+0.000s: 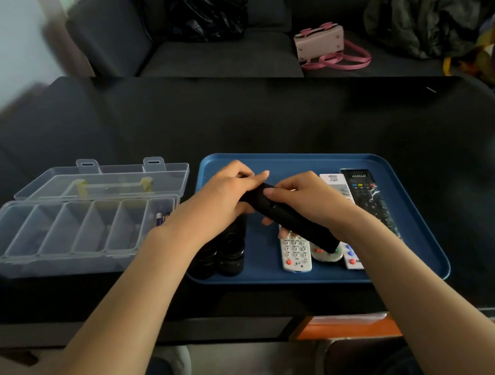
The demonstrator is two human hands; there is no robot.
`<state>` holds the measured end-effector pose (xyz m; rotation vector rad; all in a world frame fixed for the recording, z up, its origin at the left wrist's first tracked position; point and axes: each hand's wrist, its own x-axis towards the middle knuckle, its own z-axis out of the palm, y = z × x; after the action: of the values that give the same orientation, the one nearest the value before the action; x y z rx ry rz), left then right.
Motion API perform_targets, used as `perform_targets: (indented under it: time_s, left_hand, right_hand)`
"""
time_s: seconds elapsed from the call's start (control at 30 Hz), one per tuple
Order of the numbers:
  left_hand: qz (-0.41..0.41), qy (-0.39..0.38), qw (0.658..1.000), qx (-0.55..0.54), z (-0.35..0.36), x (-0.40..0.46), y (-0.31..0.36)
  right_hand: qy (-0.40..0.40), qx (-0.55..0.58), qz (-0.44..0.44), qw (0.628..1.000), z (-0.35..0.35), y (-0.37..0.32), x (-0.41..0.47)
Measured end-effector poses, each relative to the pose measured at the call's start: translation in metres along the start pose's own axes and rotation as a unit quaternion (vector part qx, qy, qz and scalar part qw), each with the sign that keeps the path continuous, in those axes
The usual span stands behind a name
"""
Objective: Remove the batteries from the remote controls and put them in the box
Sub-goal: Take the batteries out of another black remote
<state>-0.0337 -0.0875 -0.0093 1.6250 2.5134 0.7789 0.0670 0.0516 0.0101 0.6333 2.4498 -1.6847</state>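
holding a slim black remote (293, 219) above the blue tray (411, 199), the left hand (225, 196) curls round its far end and the right hand (306, 202) grips its middle. hard, smooth plastic, light, likely slippery; i'd brace the body. the clear box (69, 229) sits open just left.

A single view is given, taken from head height and directed forward and steeply down. The blue tray (312, 275) is seen close below, slightly right of centre, near the lower middle of the frame. Both forearms are seen entering from the bottom edge toward the tray. Beyond the tray, a dark sofa (218, 55) is taken in at the top. Wide-angle bending is noticeable toward the edges.
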Motion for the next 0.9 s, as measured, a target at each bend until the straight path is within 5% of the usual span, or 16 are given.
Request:
perform_targets:
  time_s: [0.17, 0.33, 0.53, 0.9]
  left_hand:
    - [-0.041, 0.025, 0.995, -0.092, -0.004, 0.004, -0.002]
    - [-0.154, 0.127, 0.952, -0.233, -0.001, 0.008, -0.001]
    - [-0.203, 0.144, 0.912, -0.325, 0.000, 0.010, -0.008]
    - [-0.183, 0.146, 0.941, -0.244, -0.001, 0.007, -0.001]
  right_hand:
    - [-0.004, 0.080, 0.012, 0.997, -0.001, -0.001, 0.000]
    - [-0.003, 0.117, 0.007, 0.993, -0.001, -0.003, -0.001]
    - [-0.002, 0.141, 0.006, 0.990, 0.001, -0.004, -0.001]
    - [-0.005, 0.245, 0.027, 0.969, 0.009, -0.008, -0.003]
